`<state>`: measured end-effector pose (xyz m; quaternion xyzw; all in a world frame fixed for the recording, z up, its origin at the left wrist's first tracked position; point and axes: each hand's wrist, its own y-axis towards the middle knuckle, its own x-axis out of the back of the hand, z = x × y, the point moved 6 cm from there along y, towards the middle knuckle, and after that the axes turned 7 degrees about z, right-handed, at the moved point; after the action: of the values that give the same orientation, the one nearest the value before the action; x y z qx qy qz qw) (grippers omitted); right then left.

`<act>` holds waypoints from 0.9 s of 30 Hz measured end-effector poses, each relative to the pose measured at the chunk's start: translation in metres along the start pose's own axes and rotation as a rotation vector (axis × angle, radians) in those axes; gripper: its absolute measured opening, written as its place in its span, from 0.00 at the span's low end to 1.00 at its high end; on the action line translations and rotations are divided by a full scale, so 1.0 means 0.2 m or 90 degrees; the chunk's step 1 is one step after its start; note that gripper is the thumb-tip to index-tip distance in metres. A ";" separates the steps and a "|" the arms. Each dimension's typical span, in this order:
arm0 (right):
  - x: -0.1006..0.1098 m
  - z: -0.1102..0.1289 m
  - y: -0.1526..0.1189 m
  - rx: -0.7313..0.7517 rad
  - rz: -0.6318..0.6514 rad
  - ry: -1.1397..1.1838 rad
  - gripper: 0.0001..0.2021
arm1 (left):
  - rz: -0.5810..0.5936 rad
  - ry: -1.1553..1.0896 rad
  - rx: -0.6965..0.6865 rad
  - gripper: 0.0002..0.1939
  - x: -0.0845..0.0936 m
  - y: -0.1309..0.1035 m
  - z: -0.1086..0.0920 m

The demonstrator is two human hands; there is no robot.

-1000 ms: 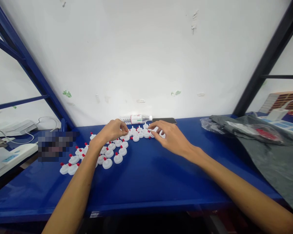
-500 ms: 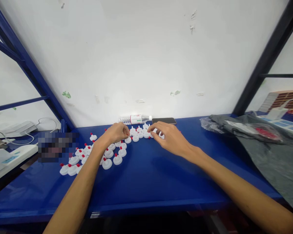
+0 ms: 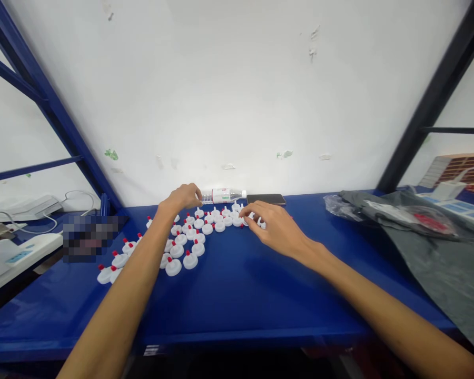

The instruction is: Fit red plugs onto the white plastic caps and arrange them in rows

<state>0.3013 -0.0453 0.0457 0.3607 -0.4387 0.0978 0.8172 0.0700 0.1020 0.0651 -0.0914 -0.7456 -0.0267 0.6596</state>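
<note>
Many white round nozzle lids (image 3: 173, 267) stand on the blue table, most with a small red tip on the nozzle. Over the back of the group, beside the bottle's base, is my left hand (image 3: 184, 197), its fingers curled down and together. Whatever its fingertips may hold is hidden. A bare-nozzled lid (image 3: 198, 212) stands just below them. My right hand (image 3: 274, 223) is at the right end of the group, thumb and index finger pinched close beside a white lid (image 3: 237, 220). Anything between those fingertips is too small to make out. More lids are partly hidden behind this hand.
A clear plastic bottle (image 3: 221, 196) lies along the wall next to a dark phone (image 3: 266, 199). Grey plastic bags (image 3: 414, 252) cover the table's right side. Power strips (image 3: 23, 258) and cables are at the left, and blue frame posts (image 3: 63, 126) rise there.
My left hand has moved up and left, away from the lids in the middle. My right hand has stayed almost in place. The view has shifted slightly.
</note>
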 end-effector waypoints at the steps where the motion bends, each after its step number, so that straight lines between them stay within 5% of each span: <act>1: 0.00 0.00 0.00 0.004 0.002 -0.003 0.08 | 0.018 0.006 0.006 0.14 -0.02 0.03 0.00; 5: -0.02 0.00 0.00 0.011 0.006 -0.011 0.09 | 0.034 0.024 0.008 0.08 -0.06 0.05 0.02; 10: -0.03 -0.03 0.00 -0.027 0.002 0.009 0.11 | 0.007 0.003 -0.041 0.08 0.07 -0.07 -0.02; 13: -0.04 -0.07 0.00 -0.081 0.000 0.064 0.22 | 0.038 -0.066 -0.159 0.12 0.14 -0.18 -0.18; 15: -0.05 -0.08 0.00 -0.106 0.000 0.124 0.31 | 0.092 -0.187 -0.328 0.15 0.15 -0.28 -0.35; 17: -0.05 -0.08 0.01 -0.113 -0.004 0.171 0.28 | 0.135 -0.256 -0.446 0.14 0.15 -0.36 -0.50; 20: -0.02 -0.05 0.01 -0.125 -0.023 0.196 0.15 | 0.169 -0.305 -0.508 0.14 0.14 -0.40 -0.61; 23: 0.02 -0.05 0.01 -0.161 -0.051 0.196 0.13 | 0.167 -0.277 -0.436 0.18 0.12 -0.31 -0.54; 27: 0.02 -0.07 0.01 -0.189 -0.051 0.175 0.13 | 0.062 -0.068 -0.192 0.18 0.05 -0.06 -0.24</act>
<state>0.3117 -0.0356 0.0440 0.2365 -0.3183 0.0475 0.9168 0.1142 0.0830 0.0829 -0.2266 -0.7620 -0.1012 0.5982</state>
